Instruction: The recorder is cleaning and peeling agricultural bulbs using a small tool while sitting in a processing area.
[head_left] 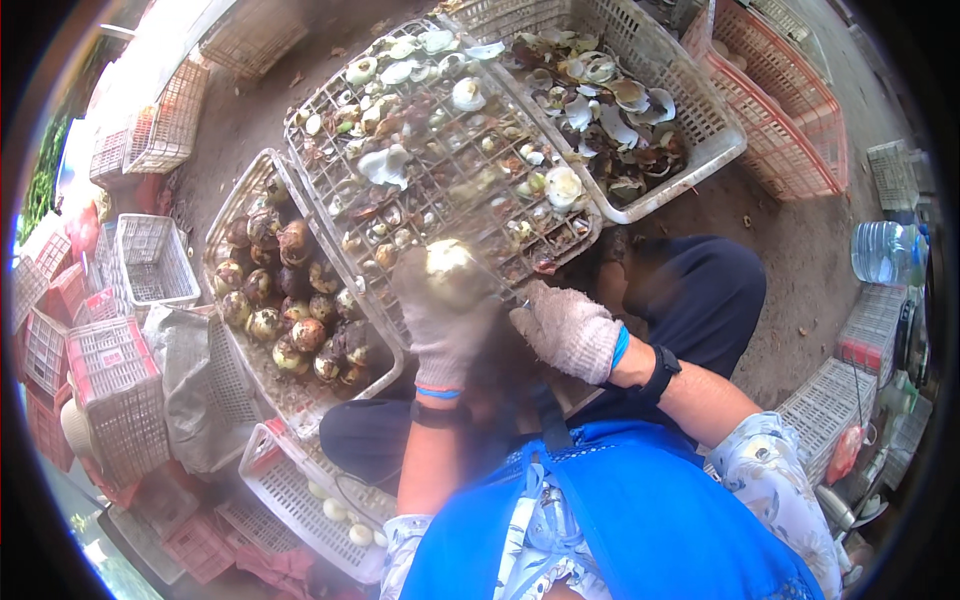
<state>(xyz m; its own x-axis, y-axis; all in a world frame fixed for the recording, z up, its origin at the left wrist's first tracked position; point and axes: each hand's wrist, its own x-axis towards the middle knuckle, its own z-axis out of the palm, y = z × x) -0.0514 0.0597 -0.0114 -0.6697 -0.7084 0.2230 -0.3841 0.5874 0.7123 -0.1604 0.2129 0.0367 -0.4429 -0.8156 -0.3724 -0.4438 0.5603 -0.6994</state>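
My left hand (pixel 445 320), in a pale knitted work glove and blurred by motion, is closed round a pale, rounded bulb (pixel 455 272). It holds the bulb up over the near edge of a crate turned bottom up (pixel 455 165), whose grid surface is strewn with peelings and small bulb pieces. Just to the right, my right hand (pixel 572 330), gloved too, has its fingers curled shut. A small dark tip shows at its thumb side, but I cannot make out what it belongs to. Left of my hands, a crate (pixel 385 378) holds several brown and greenish unpeeled bulbs (pixel 290 290).
A crate of loose peelings (pixel 735 150) stands at the far right, beside red crates (pixel 790 110). Below left, a white basket (pixel 290 500) holds a few pale bulbs (pixel 358 533). Stacked crates (pixel 115 390) and a grey sack (pixel 185 400) line the left. A water jug (pixel 888 252) is at right.
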